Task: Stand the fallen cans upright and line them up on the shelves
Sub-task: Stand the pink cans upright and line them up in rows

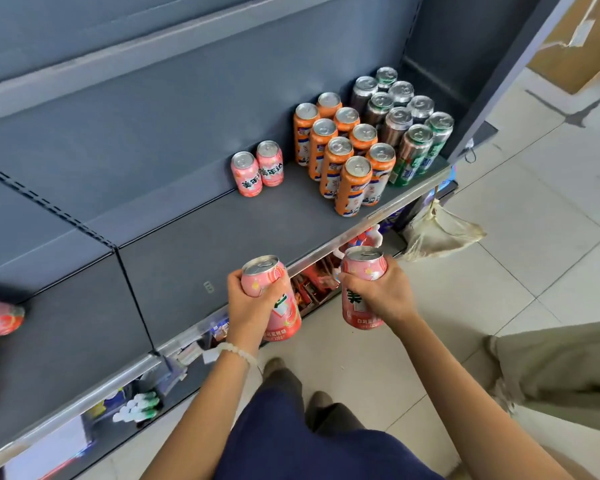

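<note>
From the head cam: the left hand (248,301) is wrapped around a short pink aluminium soda can (274,299), fingers curled tight, holding it tilted right over the front edge of the dark grey metal shelf (194,244). The right hand (378,292) grips a second pink can (361,289) the same way, upright, just off that front edge. Further back toward the shelf's right end, two upright pink cans (257,172) sit beside rows of tall orange cans (343,157) and green and dark cans (406,123). One red-pink can (0,320) lies fallen at the left edge.
</note>
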